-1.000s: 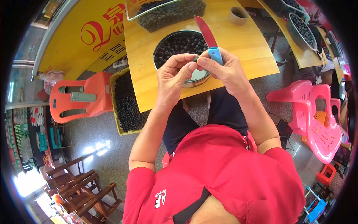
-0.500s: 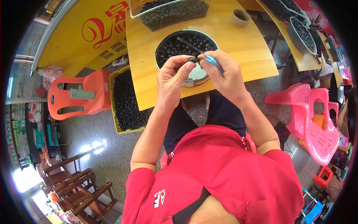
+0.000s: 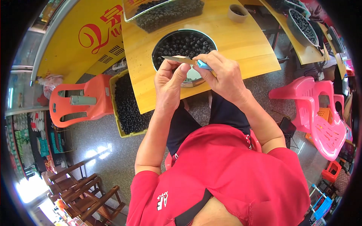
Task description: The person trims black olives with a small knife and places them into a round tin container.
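Note:
My right hand [image 3: 226, 73] is wrapped round the light blue handle of a small knife [image 3: 174, 58]. Its blade points left, across the fingertips of my left hand [image 3: 169, 81]. The left thumb and fingers are pinched together just under the blade, on a small dark round piece that the blade and fingers now mostly hide. Below both hands stands a round bowl [image 3: 155, 48] with a shiny rim, full of similar dark round pieces [image 3: 184, 43], some with a hole showing. A pale patch is visible at the bowl's near side.
On the wooden table [image 3: 249, 49] are a clear tub [image 3: 166, 17] of dark pieces and a brown cup [image 3: 238, 13]. A yellow crate [image 3: 120, 122] of dark pieces stands left, by an orange chair [image 3: 100, 94]. A pink chair [image 3: 301, 94] is at right.
The knife has swung from pointing up over the bowl to lying level across my left fingertips. The dark piece, visible between the fingers before, is now mostly covered.

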{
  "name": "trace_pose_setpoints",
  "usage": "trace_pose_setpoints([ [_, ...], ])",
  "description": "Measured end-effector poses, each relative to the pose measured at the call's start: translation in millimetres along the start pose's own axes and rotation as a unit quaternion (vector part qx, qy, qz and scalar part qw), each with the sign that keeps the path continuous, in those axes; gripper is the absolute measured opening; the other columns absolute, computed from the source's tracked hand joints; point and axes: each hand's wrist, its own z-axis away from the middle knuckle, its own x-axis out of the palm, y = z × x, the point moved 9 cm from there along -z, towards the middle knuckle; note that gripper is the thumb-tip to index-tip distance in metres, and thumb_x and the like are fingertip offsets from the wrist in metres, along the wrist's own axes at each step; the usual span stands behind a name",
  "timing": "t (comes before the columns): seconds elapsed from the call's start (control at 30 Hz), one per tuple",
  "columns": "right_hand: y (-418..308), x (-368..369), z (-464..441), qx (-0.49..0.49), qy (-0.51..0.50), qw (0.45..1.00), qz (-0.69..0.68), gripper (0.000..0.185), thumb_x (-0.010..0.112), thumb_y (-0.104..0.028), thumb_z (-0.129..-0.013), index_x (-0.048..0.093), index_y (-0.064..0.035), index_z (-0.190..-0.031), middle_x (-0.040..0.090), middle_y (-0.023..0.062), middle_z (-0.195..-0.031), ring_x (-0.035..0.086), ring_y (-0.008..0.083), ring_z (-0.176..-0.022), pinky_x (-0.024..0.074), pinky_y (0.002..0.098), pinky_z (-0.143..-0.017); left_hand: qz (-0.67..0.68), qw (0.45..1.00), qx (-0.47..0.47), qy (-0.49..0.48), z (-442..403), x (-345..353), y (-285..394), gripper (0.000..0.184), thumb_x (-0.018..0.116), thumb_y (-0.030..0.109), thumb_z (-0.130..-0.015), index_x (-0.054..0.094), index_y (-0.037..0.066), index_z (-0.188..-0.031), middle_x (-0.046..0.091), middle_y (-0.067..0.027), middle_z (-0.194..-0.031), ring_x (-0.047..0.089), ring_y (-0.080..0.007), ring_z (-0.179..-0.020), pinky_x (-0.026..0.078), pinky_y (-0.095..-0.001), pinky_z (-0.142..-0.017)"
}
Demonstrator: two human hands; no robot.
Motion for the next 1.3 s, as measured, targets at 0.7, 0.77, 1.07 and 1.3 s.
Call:
trace_pose_setpoints([
  [0.7, 26.2, 8.1, 1.1, 0.161, -0.001, 0.964, -0.213, 0.016, 0.065, -0.021, -0.089, 0.064, -0.0048, -0.087, 0.063, 0.0046, -0.077, 0.059, 0.0145, -0.063, 0.0467, 0.0284, -0.056, 0.020, 0.999, 0.011, -0.023, 5.1, -2.4, 11.6, 0.017, 0.066, 0.003, -0.087, 0.061, 0.002, -0.102, 0.060, -0.0023, -0.096, 0.056, -0.0088, -0.088, 0.044, -0.0224, -0.081],
  [0.77, 24.0, 23.5, 5.4, 0.253, -0.072, 0.910, -0.322, 0.020, 0.064, -0.022, -0.091, 0.063, -0.0032, -0.086, 0.061, 0.0012, -0.074, 0.056, 0.0070, -0.066, 0.0448, 0.0244, -0.057, -0.007, 0.999, 0.029, -0.035, 3.6, 2.0, 10.5, 0.017, 0.066, 0.003, -0.086, 0.061, 0.002, -0.102, 0.061, -0.0028, -0.096, 0.057, -0.0097, -0.089, 0.045, -0.0231, -0.082],
  [1.07, 46.6, 25.4, 2.8, 0.284, -0.025, 0.874, -0.395, 0.023, 0.062, -0.026, -0.093, 0.063, -0.0030, -0.091, 0.059, -0.0030, -0.077, 0.047, 0.0021, -0.066, 0.0374, 0.0181, -0.059, 0.049, 0.997, -0.024, -0.061, -16.0, -6.8, 4.9, 0.009, 0.053, 0.007, -0.093, 0.057, 0.003, -0.100, 0.062, -0.0111, -0.100, 0.053, -0.0113, -0.077, 0.042, -0.0217, -0.068],
  [1.3, 71.0, 1.1, 13.1, 0.310, 0.008, 0.873, -0.377, 0.024, 0.062, -0.028, -0.092, 0.064, -0.0038, -0.090, 0.058, -0.0031, -0.076, 0.038, -0.0002, -0.055, 0.0293, 0.0166, -0.050, -0.041, 0.987, -0.136, -0.075, -65.1, -32.8, -10.8, 0.014, 0.052, 0.011, -0.092, 0.059, 0.001, -0.097, 0.058, -0.0078, -0.080, 0.045, -0.0076, -0.060, 0.031, -0.0176, -0.046],
])
